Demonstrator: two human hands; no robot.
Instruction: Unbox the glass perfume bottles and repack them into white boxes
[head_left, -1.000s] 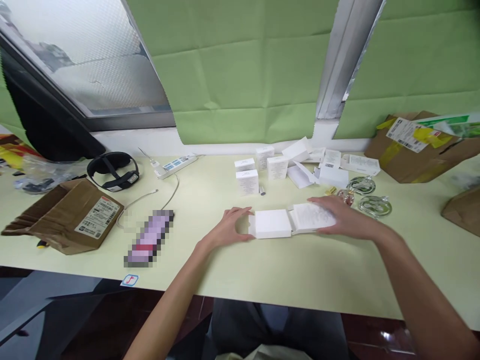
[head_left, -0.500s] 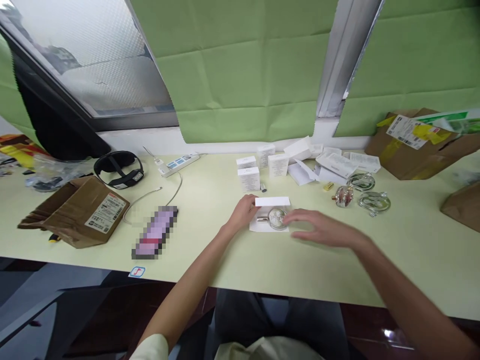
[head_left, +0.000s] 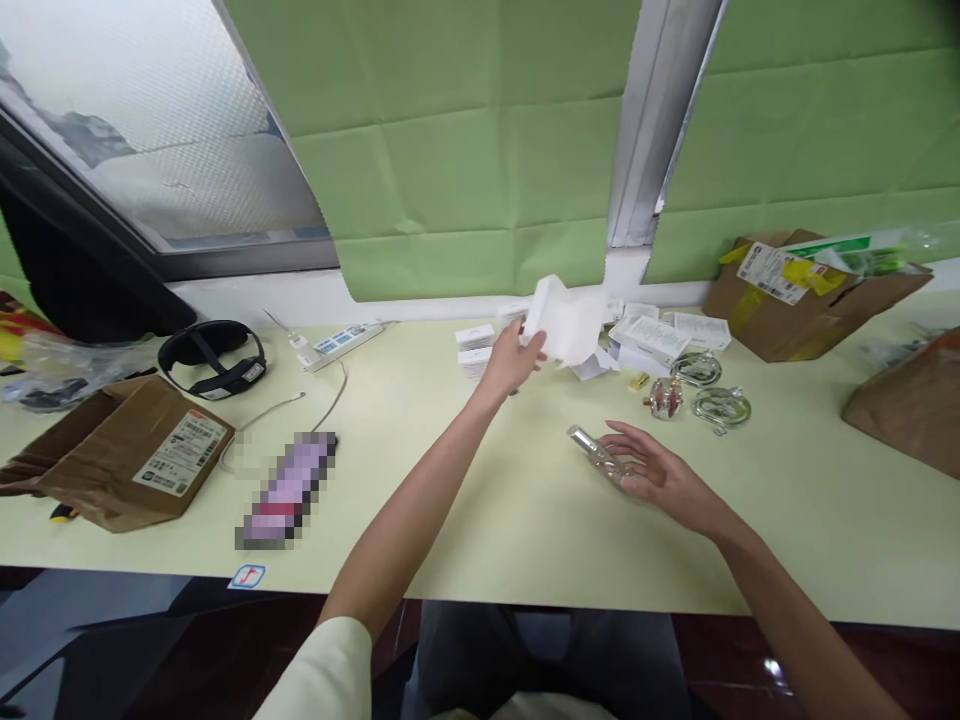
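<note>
My left hand [head_left: 514, 360] is raised over the back of the table, its fingers pinching a folded white paper sheet [head_left: 574, 325]. The sheet hangs in front of the small white boxes [head_left: 475, 350] and other papers. In my right hand [head_left: 664, 475], low over the middle of the table, is a small clear bottle [head_left: 596, 450] with a long silvery cap. The cap points up and left; my fingers partly hide the bottle's body.
Coiled cables [head_left: 720, 407], a round glass object [head_left: 665, 398] and a gold piece [head_left: 638, 381] lie to the right. Cardboard boxes [head_left: 787, 310] stand at both sides. A phone [head_left: 289, 490], headset [head_left: 212, 360] and power strip [head_left: 349, 343] are on the left.
The white paper has been lifted off the table by my left hand and carried towards the back. My right hand has taken hold of the bottle that lay on the paper.
</note>
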